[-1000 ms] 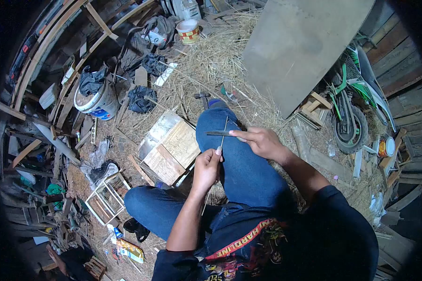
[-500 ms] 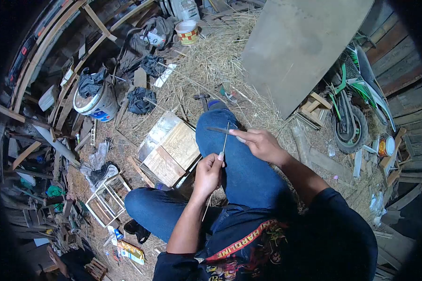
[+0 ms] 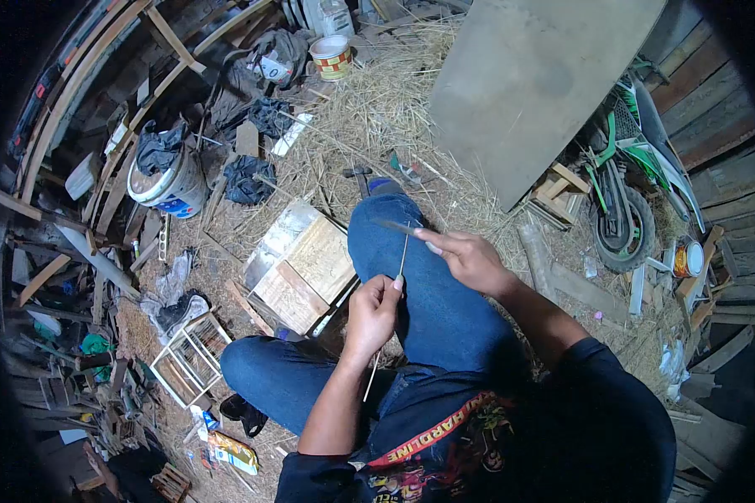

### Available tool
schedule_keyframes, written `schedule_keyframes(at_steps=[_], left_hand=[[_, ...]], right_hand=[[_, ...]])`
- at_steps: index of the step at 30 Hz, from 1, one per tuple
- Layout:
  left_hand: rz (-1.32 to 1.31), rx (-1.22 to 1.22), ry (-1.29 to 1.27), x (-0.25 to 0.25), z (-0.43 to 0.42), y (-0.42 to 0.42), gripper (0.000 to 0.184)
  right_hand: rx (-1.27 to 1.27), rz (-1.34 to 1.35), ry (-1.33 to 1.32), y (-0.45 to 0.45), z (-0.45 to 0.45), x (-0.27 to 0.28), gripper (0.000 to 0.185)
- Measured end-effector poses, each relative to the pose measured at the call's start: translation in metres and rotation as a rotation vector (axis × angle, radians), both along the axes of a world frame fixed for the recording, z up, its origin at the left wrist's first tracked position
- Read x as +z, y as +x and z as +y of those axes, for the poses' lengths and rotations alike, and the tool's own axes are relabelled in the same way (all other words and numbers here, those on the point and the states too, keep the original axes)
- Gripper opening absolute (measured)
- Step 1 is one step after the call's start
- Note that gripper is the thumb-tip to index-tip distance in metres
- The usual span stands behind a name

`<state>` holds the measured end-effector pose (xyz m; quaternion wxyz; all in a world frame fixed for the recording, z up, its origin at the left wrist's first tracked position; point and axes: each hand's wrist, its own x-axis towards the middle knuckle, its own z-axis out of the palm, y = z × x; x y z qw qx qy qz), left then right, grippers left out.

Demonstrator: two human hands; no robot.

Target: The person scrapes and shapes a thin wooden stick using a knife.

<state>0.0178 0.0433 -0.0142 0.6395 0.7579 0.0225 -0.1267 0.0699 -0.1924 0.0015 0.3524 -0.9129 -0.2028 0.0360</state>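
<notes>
A thin light stick (image 3: 404,252) is pinched in my left hand (image 3: 372,314), its upper part over my raised knee and its lower end showing below the fist. My right hand (image 3: 470,261) is closed round the near end of a flat grey blade-like tool (image 3: 394,226), with the index finger stretched along it. The tool lies across the upper part of the stick, above the blue trouser leg. What covers the tool's grip is my palm, so its handle is hidden.
Left of my knee stands a wooden box (image 3: 306,268), with a small wire-and-wood frame (image 3: 190,358) beyond it. A white bucket (image 3: 169,186), a large board (image 3: 541,92), a green-and-white motorbike (image 3: 625,210) and straw surround me. Part of another person (image 3: 105,469) shows at lower left.
The tool has shifted a little up and to the right, and is tilted more across the stick. My left hand has moved slightly lower, and the stick's lower end shows more clearly.
</notes>
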Motion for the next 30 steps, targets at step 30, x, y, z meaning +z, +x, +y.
schedule_keyframes(at_steps=[30], left_hand=[[0.219,-0.019,-0.003,0.045,0.01,-0.022,0.035]], right_hand=[[-0.086,-0.147,0.407,-0.012,0.019,-0.027,0.038]])
